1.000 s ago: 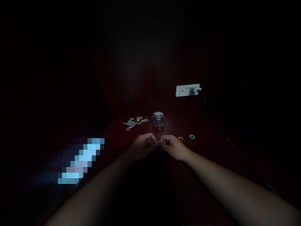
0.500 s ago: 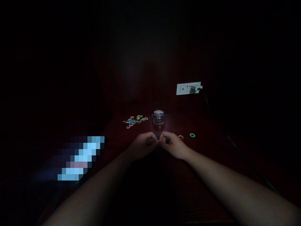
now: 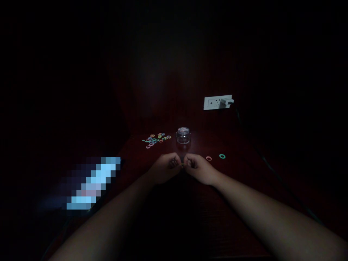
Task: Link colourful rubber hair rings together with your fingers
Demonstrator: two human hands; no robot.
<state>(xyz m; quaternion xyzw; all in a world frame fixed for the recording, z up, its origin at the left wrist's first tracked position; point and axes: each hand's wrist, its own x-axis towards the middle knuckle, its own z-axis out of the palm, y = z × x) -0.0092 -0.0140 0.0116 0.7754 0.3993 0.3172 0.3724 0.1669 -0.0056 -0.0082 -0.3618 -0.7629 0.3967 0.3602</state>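
Observation:
My left hand and my right hand meet at the fingertips over the dark red table. Between them they pinch a small yellowish band, one end in each hand. Just beyond the hands stands a clear round jar with its lid on. Several coloured rings lie in a loose group left of the jar. To the right of my right hand are a pink ring and a green ring, lying apart from each other.
A lit, pixelated screen lies left of my left forearm. On the back wall is a white socket with a plug in it. A dark cable runs down the right side. The surroundings are very dark.
My fingertips have moved slightly apart, and more of the band shows as a straight line between them.

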